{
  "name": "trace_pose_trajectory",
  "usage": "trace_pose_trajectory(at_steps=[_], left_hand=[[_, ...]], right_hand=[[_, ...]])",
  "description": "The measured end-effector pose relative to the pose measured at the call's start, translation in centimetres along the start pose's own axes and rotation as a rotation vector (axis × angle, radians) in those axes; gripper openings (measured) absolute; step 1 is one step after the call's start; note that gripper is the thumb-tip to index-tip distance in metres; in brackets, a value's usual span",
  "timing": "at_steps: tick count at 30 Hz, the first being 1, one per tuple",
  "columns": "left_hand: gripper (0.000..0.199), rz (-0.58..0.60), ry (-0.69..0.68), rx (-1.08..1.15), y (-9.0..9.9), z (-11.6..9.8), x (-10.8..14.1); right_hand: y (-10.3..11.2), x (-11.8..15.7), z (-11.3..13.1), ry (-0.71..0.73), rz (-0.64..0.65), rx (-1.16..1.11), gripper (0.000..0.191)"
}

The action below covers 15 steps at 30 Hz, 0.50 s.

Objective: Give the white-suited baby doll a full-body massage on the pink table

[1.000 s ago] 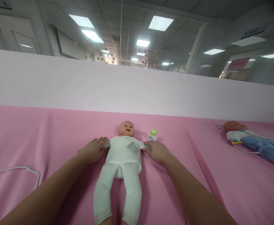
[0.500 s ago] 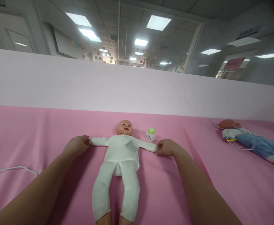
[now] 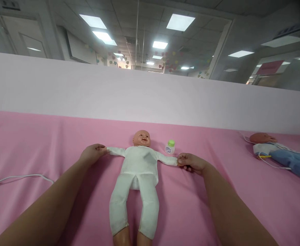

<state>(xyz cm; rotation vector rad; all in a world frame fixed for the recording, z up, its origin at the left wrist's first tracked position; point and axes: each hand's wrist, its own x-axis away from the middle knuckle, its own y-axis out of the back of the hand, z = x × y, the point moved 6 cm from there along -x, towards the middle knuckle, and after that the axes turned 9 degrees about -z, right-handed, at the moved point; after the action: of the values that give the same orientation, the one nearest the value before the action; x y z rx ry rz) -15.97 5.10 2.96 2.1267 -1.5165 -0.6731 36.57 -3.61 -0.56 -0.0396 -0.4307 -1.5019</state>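
A baby doll (image 3: 139, 162) in a white top and white trousers lies on its back on the pink cloth (image 3: 185, 205), both arms stretched out sideways. At the end of the doll's arm on the left side of the view, my left hand (image 3: 93, 153) pinches the doll's hand. My right hand (image 3: 192, 162) has the doll's other hand between thumb and fingers, at the cuff. Just above that sleeve stands a small clear bottle (image 3: 169, 147) with a green cap.
Another doll (image 3: 290, 159) in blue and white clothes lies at the far right with thin tubing on it. A white cable (image 3: 24, 176) runs across the cloth at left. Behind is a low white wall (image 3: 139, 94) with glass above.
The view has shifted, so the doll, bottle and hands appear slightly further right. The fingers of my right hand are a little looser around the doll's hand.
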Motion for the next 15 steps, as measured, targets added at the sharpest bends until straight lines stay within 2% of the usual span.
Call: trace_pose_trajectory(at_steps=[4,7,9,12,15], left_hand=[[0.066,-0.009,0.154,0.331,-0.6,2.0,-0.8],[0.062,0.001,0.252,0.508,-1.4,3.3,-1.7],[0.060,0.008,0.303,0.567,-1.7,3.8,-2.1],[0.059,0.028,0.323,0.576,-1.8,3.8,-2.1],[0.060,0.028,0.314,0.570,-1.8,3.6,-2.0]], right_hand=[[0.0,-0.9,-1.0,-0.031,-0.023,-0.170,0.050],[0.0,-0.9,-1.5,-0.052,-0.017,-0.219,0.044],[0.2,-0.6,-1.6,-0.009,-0.041,-0.255,0.042],[0.9,0.0,-1.7,0.079,-0.152,-0.307,0.047],[1.0,0.6,-1.9,0.075,-0.252,-0.305,0.052]])
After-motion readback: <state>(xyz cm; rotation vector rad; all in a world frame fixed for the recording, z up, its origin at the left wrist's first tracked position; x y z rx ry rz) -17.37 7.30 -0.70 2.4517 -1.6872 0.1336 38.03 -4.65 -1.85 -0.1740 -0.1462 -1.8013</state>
